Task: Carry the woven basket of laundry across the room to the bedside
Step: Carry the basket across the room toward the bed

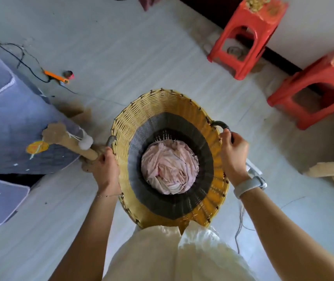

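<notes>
I look straight down into a round woven basket (pixel 141 110), yellow at the rim with a grey and black band lower inside. Crumpled pale pink laundry (pixel 169 169) fills its bottom. My left hand (pixel 104 169) grips the dark handle on the basket's left side. Over on the right side, my right hand (pixel 233 154) closes around the other dark handle; a light wristband sits on that wrist. The basket's near edge is hidden behind my cream clothing.
A bed with a blue-grey quilt (pixel 6 126) lies close on the left, with a tan stuffed toy (pixel 69 138) at its edge. Two red plastic stools (pixel 249 35) (pixel 320 86) stand at the right by the wall. An orange tool (pixel 55 76) and black cable lie on the pale floor.
</notes>
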A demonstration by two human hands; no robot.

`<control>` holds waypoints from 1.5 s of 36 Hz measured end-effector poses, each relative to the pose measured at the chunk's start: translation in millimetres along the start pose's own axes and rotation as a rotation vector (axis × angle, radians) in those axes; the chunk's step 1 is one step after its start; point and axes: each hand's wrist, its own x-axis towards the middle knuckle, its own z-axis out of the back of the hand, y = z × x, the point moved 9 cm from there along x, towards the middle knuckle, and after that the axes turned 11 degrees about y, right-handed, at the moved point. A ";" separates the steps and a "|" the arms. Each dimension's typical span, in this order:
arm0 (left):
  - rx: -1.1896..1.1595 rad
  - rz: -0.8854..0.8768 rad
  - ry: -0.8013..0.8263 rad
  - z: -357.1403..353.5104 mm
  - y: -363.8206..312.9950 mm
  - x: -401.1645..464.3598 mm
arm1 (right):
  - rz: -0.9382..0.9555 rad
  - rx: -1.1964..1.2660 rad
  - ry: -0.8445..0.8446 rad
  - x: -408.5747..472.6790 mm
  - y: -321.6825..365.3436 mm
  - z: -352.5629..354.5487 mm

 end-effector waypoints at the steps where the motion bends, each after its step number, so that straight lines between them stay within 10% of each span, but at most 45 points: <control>1: 0.004 0.000 0.007 -3.2 -10.5 12.5 | -0.007 -0.011 0.000 14.5 8.3 -7.6; 30: -0.068 0.023 -0.182 -108.2 -291.0 335.3 | 0.072 -0.079 0.305 454.9 261.3 -235.7; 54: -0.340 0.170 -0.248 -47.7 -427.8 645.5 | 0.060 -0.201 0.426 649.2 457.0 -534.1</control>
